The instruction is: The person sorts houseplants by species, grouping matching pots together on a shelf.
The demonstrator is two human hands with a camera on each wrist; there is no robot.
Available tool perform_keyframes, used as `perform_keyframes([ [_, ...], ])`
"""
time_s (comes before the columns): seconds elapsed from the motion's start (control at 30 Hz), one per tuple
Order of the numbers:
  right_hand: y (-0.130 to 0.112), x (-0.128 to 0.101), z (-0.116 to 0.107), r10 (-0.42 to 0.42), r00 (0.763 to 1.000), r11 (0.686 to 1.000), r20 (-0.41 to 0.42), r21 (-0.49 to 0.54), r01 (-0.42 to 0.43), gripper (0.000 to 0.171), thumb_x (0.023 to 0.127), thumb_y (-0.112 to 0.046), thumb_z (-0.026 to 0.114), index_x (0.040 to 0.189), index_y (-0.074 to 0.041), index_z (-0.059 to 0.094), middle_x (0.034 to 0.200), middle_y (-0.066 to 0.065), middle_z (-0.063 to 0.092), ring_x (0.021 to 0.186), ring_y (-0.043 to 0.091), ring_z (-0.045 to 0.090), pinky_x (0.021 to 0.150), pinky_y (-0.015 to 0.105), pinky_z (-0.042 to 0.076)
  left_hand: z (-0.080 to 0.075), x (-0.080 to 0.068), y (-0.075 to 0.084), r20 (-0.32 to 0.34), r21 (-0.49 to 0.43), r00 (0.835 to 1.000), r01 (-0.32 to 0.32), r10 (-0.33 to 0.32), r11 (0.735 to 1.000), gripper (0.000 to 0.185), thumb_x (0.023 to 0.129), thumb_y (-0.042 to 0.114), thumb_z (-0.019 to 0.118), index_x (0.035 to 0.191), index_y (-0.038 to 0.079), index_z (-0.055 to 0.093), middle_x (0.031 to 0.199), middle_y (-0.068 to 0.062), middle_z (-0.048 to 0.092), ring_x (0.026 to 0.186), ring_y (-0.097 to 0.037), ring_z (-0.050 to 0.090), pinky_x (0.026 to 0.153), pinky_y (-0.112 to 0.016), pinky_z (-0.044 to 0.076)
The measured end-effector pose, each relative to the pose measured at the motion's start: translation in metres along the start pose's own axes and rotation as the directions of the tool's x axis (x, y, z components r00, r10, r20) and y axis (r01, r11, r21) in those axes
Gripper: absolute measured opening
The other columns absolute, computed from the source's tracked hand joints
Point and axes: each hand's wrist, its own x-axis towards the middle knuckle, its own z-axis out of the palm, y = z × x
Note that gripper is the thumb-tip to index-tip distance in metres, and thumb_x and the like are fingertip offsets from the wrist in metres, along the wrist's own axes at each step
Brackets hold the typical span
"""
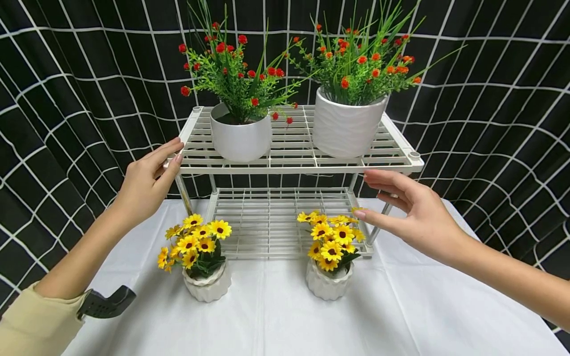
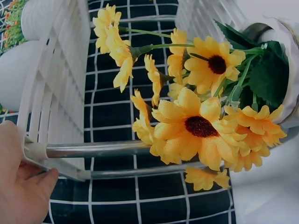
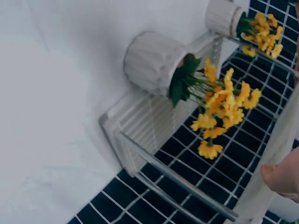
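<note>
White shelf (image 1: 294, 170): may tilt if lifted unevenly.
Left hand (image 1: 144, 185): pinching corner (image 1: 189, 169).
Right hand (image 1: 423, 212): apart; might snag flowers (image 1: 331, 250).

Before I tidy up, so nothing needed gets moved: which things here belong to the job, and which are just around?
Job: shelf, left hand on its corner, right hand by its front edge; probably the four flowerpots.
Seemingly just around: tablecloth, checked curtain.
</note>
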Motion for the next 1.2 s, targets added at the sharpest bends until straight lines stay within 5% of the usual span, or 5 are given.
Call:
perform_keyframes([
  [0.2,0.012,-0.007,0.006,0.009,1.000,1.000,0.030,-0.030,-0.008,0.069,0.091,-0.009,0.083,0.152,-0.003,0.052,0.148,0.020,0.060,0.133,0.032,0.059,0.101,0.004,0.042,0.001,0.000,0.000,-0.009,0.011,1.000,-0.004,0.004,1.000,0.047,0.114,0.024,0.046,0.153,-0.001,0.053,0.163,-0.018,0.046,0.117,-0.038,0.066,0.094,-0.040,0.054],
  [0.47,0.029,-0.018,0.015,0.001,0.997,0.995,0.077,-0.096,0.006,0.066,0.088,-0.014,0.088,0.147,-0.005,0.059,0.137,0.017,0.069,0.122,0.035,0.067,0.097,0.006,0.045,0.001,-0.001,0.000,-0.008,0.008,1.000,-0.004,0.004,1.000,0.047,0.114,0.023,0.046,0.153,-0.002,0.053,0.163,-0.019,0.045,0.122,-0.041,0.065,0.099,-0.049,0.056],
  [0.8,0.053,-0.032,0.026,0.057,0.995,0.984,0.081,-0.174,-0.042,0.055,0.086,-0.024,0.090,0.132,-0.006,0.066,0.128,0.010,0.073,0.113,0.030,0.071,0.089,0.032,0.058,0.001,-0.001,0.000,-0.008,-0.006,1.000,0.000,0.000,1.000,0.047,0.113,0.023,0.046,0.152,-0.003,0.052,0.164,-0.020,0.045,0.132,-0.044,0.059,0.105,-0.059,0.051],
  [1.2,0.082,-0.049,0.052,0.130,0.989,0.983,0.066,-0.139,-0.119,0.060,0.085,-0.026,0.091,0.133,-0.004,0.063,0.128,0.013,0.073,0.109,0.032,0.072,0.083,0.034,0.060,0.001,-0.001,0.002,-0.014,0.006,1.000,0.001,-0.001,1.000,0.047,0.113,0.023,0.046,0.152,-0.002,0.053,0.163,-0.019,0.045,0.124,-0.042,0.063,0.099,-0.054,0.055],
])
